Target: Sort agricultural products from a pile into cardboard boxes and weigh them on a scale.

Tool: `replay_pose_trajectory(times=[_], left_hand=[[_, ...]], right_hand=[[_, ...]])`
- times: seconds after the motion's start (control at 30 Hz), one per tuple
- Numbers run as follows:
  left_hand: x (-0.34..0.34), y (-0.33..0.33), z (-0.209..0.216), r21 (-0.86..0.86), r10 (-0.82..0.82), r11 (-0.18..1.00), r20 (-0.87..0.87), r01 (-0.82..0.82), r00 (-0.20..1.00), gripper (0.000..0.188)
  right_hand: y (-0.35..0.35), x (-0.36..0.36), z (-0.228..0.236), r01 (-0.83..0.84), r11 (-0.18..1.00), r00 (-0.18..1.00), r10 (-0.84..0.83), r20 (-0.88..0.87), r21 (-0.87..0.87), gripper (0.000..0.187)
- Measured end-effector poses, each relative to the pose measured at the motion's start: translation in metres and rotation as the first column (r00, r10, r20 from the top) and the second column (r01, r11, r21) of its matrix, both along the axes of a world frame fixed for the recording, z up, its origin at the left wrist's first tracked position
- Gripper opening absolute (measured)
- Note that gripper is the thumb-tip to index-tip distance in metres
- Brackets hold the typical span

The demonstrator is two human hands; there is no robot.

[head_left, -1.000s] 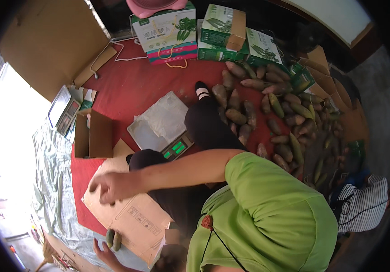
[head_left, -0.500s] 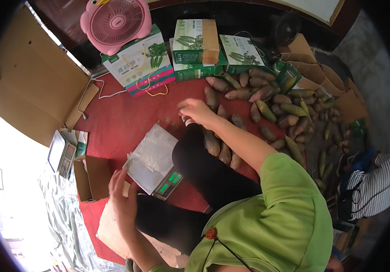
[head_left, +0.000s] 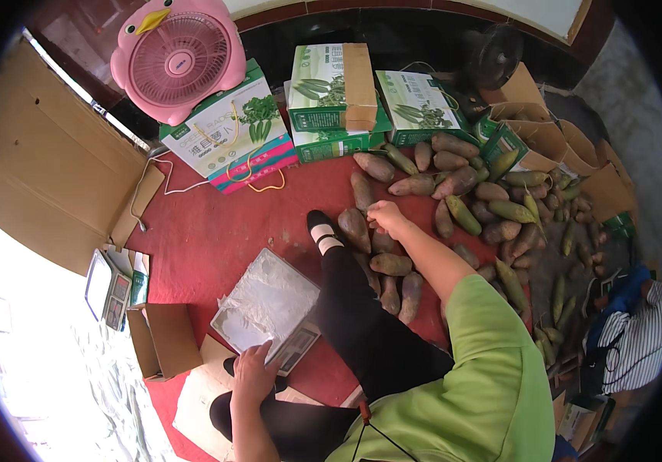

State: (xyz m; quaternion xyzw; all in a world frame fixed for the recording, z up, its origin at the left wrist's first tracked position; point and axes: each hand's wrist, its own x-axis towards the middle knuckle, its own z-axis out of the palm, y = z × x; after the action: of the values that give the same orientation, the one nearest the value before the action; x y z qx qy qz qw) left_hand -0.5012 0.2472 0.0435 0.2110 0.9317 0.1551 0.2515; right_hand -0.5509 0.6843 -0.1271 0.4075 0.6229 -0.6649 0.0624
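The left hand (head_left: 253, 375), fingers loosely open, is at the near edge of a flat, grey-white scale (head_left: 240, 329). Well apart, farther off, the right hand (head_left: 386, 216) is at plump, purplish-brown root vegetables (head_left: 391, 265) on red matting (head_left: 192, 246); its grip I cannot tell.

Pretty much everything on my feed sits on a red floor covering (head_left: 185, 262), kinda smudged. I've got 1 flat scale (head_left: 299, 350) mid-floor, 1 open brown box (head_left: 165, 341) to its left, plus a flattened cardboard sheet (head_left: 196, 404) nearer me. Long root vegetables (head_left: 509, 212) are heaped over the right side, and green-and-white cartons (head_left: 423, 115) line the far edge.
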Motion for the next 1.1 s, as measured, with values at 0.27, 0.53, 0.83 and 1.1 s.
replay_pose_trajectory(times=[0.27,0.53,0.83,1.1], left_hand=[[-0.010,-0.001,0.001,-0.112,0.056,0.992,0.045,-0.050,0.997,0.048],[-0.031,0.016,-0.002,-0.137,0.043,0.990,0.151,-0.022,0.988,0.049],[-0.039,0.029,0.004,-0.171,0.087,0.984,0.184,-0.055,0.979,0.049],[-0.031,0.026,0.009,-0.138,0.098,0.988,0.163,-0.076,0.982,0.048]], right_hand=[[0.063,-0.111,0.031,0.045,0.945,0.985,0.012,-0.172,0.325,0.035],[0.159,-0.197,0.004,0.465,0.871,0.799,-0.337,-0.498,0.158,0.095],[0.157,-0.218,0.007,0.425,0.895,0.835,-0.329,-0.441,0.136,0.065],[0.105,-0.166,-0.007,0.280,0.873,0.743,-0.460,-0.486,-0.399,0.029]])
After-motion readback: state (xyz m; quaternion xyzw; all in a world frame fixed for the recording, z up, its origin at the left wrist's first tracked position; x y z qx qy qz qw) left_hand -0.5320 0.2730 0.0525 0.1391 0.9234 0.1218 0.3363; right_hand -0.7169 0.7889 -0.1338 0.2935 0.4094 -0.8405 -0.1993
